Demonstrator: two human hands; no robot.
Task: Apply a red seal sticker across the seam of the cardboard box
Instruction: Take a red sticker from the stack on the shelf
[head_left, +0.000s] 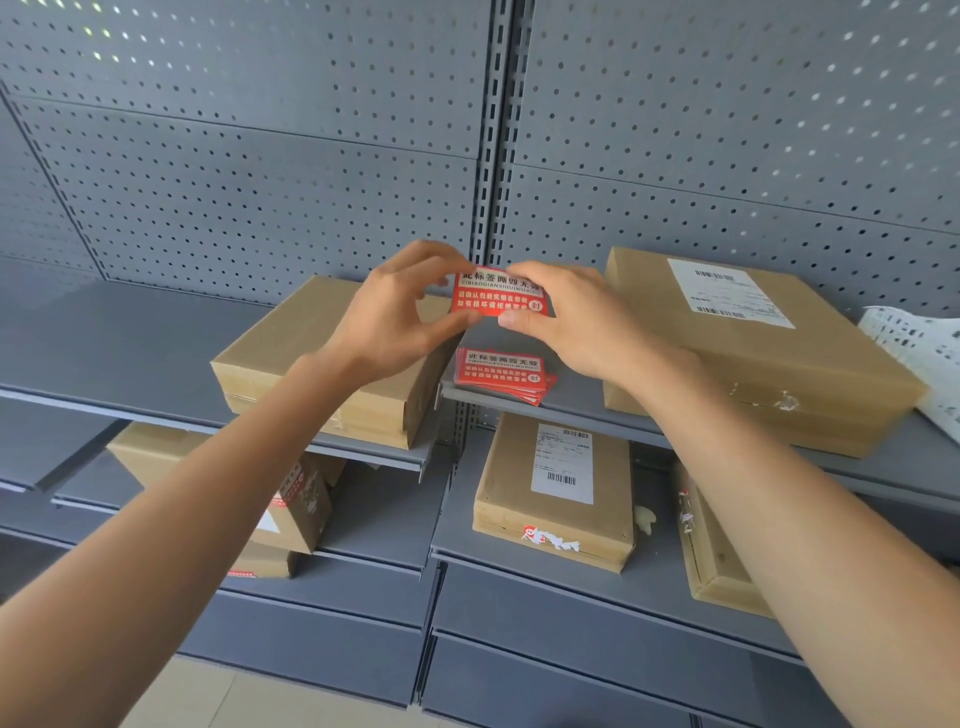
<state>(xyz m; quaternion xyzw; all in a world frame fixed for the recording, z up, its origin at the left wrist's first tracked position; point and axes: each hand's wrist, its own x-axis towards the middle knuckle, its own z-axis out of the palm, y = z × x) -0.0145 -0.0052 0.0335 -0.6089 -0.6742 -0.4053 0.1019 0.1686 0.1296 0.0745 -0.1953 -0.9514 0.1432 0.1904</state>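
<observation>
A red seal sticker (492, 296) with white print is held up in the air at the middle of the view. My left hand (400, 312) pinches its left edge and my right hand (566, 322) pinches its right edge. Below it a stack of red stickers (501, 375) lies on the upper shelf. A plain cardboard box (306, 353) rests on the shelf under my left hand. A larger cardboard box (737, 358) with a white label sits to the right of my right hand.
Grey metal shelves (130, 343) stand against a perforated back panel (260, 156). The lower shelf holds a labelled box (556, 493) with torn red sticker scraps, more boxes at left (291, 499) and right (717, 561). White backing paper (919, 353) lies at far right.
</observation>
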